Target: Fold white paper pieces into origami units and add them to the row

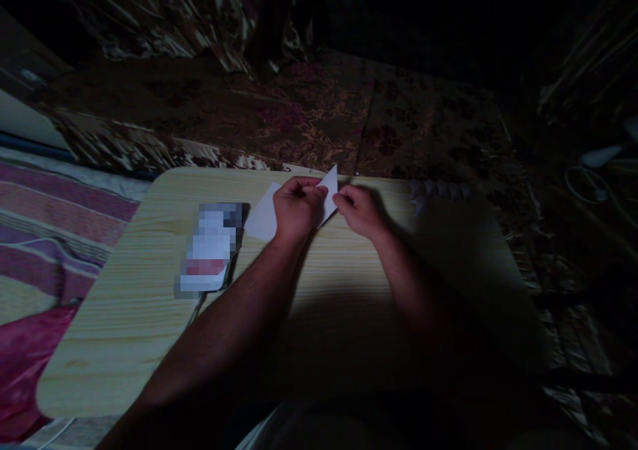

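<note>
My left hand (298, 205) grips a white sheet of paper (331, 183) near the far side of the table, thumb on top. A pointed corner of the sheet stands up between my hands. My right hand (357, 209) has its thumb and fingertips pinched at the right edge of that paper. Left of my left hand, a white paper part (262, 216) shows over the tabletop; my hand hides whether it belongs to the same sheet. At the far right lie several small purplish folded shapes (443, 189), dim in the shadow.
A phone (209, 250) with a blurred-out bright screen lies on the pale wooden table (119, 290), left of my left forearm. Patterned dark fabric (299, 117) covers the seat behind. Striped bedding (60, 204) and a pink cloth (30, 363) are at the left. A white cable (593, 191) hangs at the right.
</note>
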Tool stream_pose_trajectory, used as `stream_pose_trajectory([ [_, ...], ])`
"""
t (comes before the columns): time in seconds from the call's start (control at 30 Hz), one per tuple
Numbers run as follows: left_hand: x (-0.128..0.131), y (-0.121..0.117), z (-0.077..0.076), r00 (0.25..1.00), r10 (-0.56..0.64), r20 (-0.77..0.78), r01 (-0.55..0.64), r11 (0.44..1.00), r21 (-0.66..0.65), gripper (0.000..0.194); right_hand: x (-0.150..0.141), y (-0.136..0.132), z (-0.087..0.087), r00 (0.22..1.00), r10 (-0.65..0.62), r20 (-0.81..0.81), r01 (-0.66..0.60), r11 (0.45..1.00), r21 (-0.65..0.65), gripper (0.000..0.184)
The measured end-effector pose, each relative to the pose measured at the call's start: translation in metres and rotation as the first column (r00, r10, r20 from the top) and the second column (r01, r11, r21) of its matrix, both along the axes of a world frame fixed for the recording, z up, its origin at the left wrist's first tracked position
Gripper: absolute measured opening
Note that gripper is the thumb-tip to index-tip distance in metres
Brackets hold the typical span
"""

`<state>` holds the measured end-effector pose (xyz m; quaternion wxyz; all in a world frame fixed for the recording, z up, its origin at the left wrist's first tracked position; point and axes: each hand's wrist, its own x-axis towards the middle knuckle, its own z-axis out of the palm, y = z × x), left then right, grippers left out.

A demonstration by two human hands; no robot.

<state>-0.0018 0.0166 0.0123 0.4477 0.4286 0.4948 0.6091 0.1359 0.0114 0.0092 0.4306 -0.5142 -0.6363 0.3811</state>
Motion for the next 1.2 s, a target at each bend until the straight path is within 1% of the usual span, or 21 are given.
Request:
stream_pose_trajectory([
  [0.2,-0.0010,0.0008,0.0015,0.999,0.024,0.042,-0.024,1.000,-0.002,0.021,0.0006,-0.0042,0.0057,0.997,0.026,0.073,-0.032,0.997,0.076,0.016],
  [0.33,-0.0012,0.0022,0.0020,0.996,0.030,0.081,-0.029,0.999,-0.015,0.021,0.0011,-0.0056,0.0086,0.997,0.029,0.078,-0.032,0.999,0.041,0.021],
  [0.47,-0.0016,0.0047,0.0019,0.988,0.057,0.146,-0.055,0.998,-0.015,0.022,0.0014,-0.0060,0.0090,0.999,0.010,0.044,-0.011,1.000,0.022,0.022],
  [0.6,-0.0012,0.0054,0.0008,0.980,0.059,0.190,-0.061,0.998,0.002,0.022,0.0002,-0.0060,0.0098,0.999,-0.039,-0.035,0.040,0.999,0.030,0.022],
  [0.73,-0.0003,0.0039,0.0008,0.986,0.035,0.164,-0.036,0.999,0.003,0.020,-0.0005,-0.0060,0.0105,0.996,-0.011,-0.094,0.015,0.999,0.043,0.024],
  [0.83,0.0000,0.0027,0.0020,0.991,0.010,0.135,-0.011,1.000,0.003,0.020,0.0002,-0.0056,0.0095,0.998,0.021,-0.066,-0.018,0.999,0.049,0.023],
  [0.97,-0.0006,0.0019,0.0031,0.993,-0.030,0.114,0.030,1.000,0.000,0.018,0.0014,-0.0049,0.0066,1.000,0.011,-0.004,-0.011,1.000,0.015,0.026],
  [1.13,-0.0019,0.0013,0.0046,0.990,-0.089,0.109,0.090,0.996,-0.006,0.019,0.0034,-0.0042,0.0065,0.999,-0.002,-0.035,0.002,1.000,0.006,0.026],
  [1.2,-0.0028,0.0006,0.0067,0.985,-0.138,0.101,0.140,0.990,-0.015,0.021,0.0047,-0.0042,0.0082,0.999,0.003,-0.045,-0.002,1.000,0.011,0.024],
])
